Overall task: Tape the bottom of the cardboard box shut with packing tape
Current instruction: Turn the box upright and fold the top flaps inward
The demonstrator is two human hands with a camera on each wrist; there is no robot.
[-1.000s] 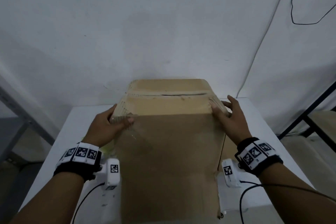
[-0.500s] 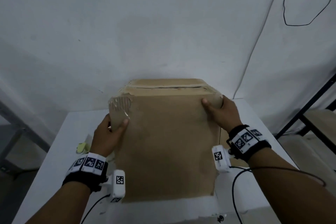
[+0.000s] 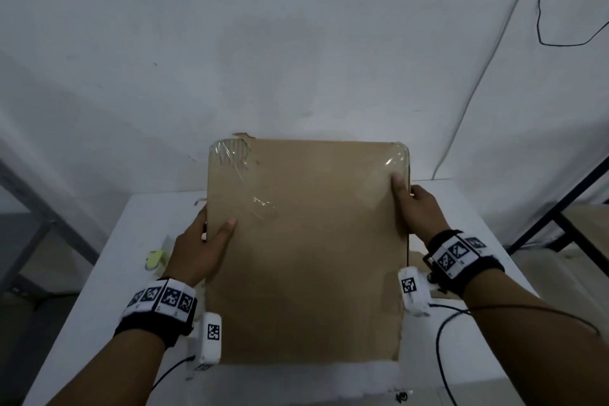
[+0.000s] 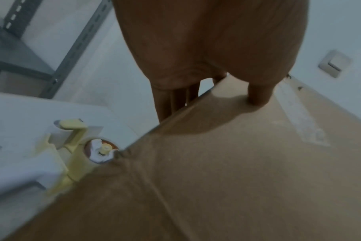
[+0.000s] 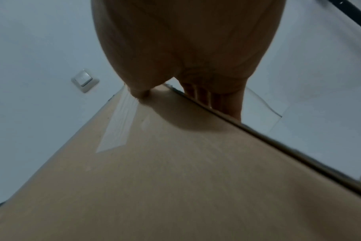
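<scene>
A brown cardboard box (image 3: 306,250) stands on the white table (image 3: 108,313), one broad plain face turned up toward me. Clear tape (image 3: 263,208) shines on that face near its far corners. My left hand (image 3: 201,244) grips the box's left edge, thumb on top and fingers down the side (image 4: 175,99). My right hand (image 3: 417,208) grips the right edge the same way, thumb (image 5: 138,93) pressing on a strip of clear tape (image 5: 118,125). A yellow tape dispenser (image 3: 155,259) lies on the table left of the box, close to its corner (image 4: 72,146).
A white wall (image 3: 296,43) rises just behind the table, with a light switch (image 5: 84,80) on it. A grey metal shelf frame (image 3: 29,208) stands at the left and a black frame (image 3: 560,204) at the right. Cables (image 3: 441,333) trail over the table at my right wrist.
The box has tipped toward me: its seamed end face, seen a second ago, is out of sight and one plain face fills the view. Both hands slid along the side edges.
</scene>
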